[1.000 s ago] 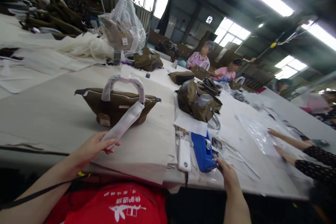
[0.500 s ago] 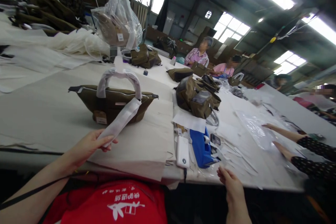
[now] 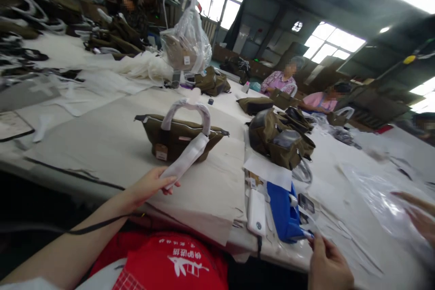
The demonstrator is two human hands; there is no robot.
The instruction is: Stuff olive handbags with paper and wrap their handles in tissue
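An olive-green handbag [image 3: 180, 138] stands upright on the paper-covered table, its handles wrapped in white and a brown tag hanging at its front. My left hand [image 3: 159, 183] is closed on the lower end of a white wrapped strap [image 3: 188, 156], which runs up to the bag's handle. At the right, my right hand [image 3: 328, 258] has its fingers pinched together at the cutter end of a blue tape dispenser [image 3: 282, 213]. What those fingers hold, perhaps a bit of clear tape, is too small to make out.
Beside the dispenser lie a white power bank [image 3: 256, 213] and a small dark device [image 3: 306, 204]. More olive bags [image 3: 282, 138] stand behind. A plastic-covered bag [image 3: 186, 45] hangs at the back. Another person's hands [image 3: 418, 217] touch clear plastic at the right edge.
The view has swung left, so things appear further right. My right hand has come to the dispenser's front end. My left hand keeps hold of the strap.
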